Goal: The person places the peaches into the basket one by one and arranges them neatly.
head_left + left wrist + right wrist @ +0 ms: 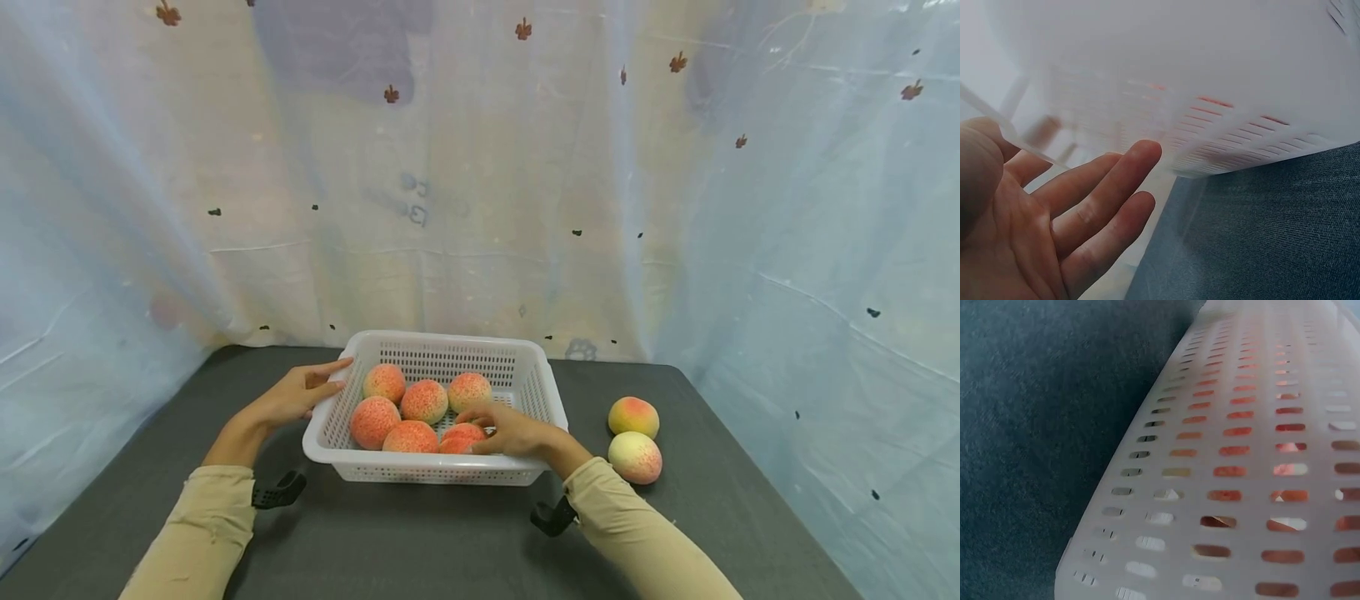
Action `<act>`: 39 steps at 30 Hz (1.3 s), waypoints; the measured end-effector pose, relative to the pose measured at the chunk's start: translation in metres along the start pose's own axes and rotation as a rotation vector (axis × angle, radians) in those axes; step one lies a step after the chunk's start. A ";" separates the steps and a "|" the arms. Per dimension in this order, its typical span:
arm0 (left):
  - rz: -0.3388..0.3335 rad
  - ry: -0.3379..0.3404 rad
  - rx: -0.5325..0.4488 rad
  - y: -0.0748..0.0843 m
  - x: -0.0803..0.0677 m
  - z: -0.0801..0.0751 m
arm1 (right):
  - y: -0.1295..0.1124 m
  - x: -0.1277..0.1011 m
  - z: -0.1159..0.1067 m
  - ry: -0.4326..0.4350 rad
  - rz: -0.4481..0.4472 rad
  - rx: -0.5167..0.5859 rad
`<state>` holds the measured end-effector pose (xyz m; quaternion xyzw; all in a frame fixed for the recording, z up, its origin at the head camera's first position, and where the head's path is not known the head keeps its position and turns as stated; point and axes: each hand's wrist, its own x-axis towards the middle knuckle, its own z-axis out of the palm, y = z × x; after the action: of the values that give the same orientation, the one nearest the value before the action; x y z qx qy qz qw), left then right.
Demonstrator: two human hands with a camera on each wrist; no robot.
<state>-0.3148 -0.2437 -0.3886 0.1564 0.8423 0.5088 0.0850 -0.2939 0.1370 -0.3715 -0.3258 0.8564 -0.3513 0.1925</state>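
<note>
A white perforated plastic basket (442,472) stands on the dark table with several peaches inside, among them one peach (425,402) in the middle. Over its front right part, my right hand (517,429) reaches in and grips a red-orange peach (461,435); fingers and wrist partly cover that fruit. At the basket's left rim, my left hand (296,393) touches the edge with thumb and forefinger. Its other fingers (1104,197) stretch out loosely beside the basket wall in the left wrist view. In the right wrist view, the slotted basket wall (1254,478) hides most of the right hand.
Right of the basket, a yellow-red peach (633,416) and a paler peach (635,457) lie together on the dark table (420,550). Behind and beside the table hangs a pale patterned curtain (480,283). Each wrist wears a black strap mount (279,492).
</note>
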 end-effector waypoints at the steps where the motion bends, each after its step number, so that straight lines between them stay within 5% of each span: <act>1: 0.001 0.001 0.000 0.000 0.000 0.000 | 0.000 0.000 0.000 -0.019 -0.014 -0.011; 18: -0.002 -0.011 0.006 -0.002 0.003 -0.002 | 0.000 0.002 0.003 -0.001 0.125 0.029; 34: -0.013 -0.016 0.005 -0.006 0.004 -0.001 | 0.001 -0.012 -0.009 0.097 -0.016 0.019; 39: -0.034 -0.008 0.017 -0.006 0.006 -0.003 | -0.003 -0.026 -0.021 0.124 0.003 0.041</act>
<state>-0.3224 -0.2468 -0.3925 0.1448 0.8489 0.4993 0.0955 -0.2857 0.1630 -0.3526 -0.2982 0.8599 -0.3878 0.1461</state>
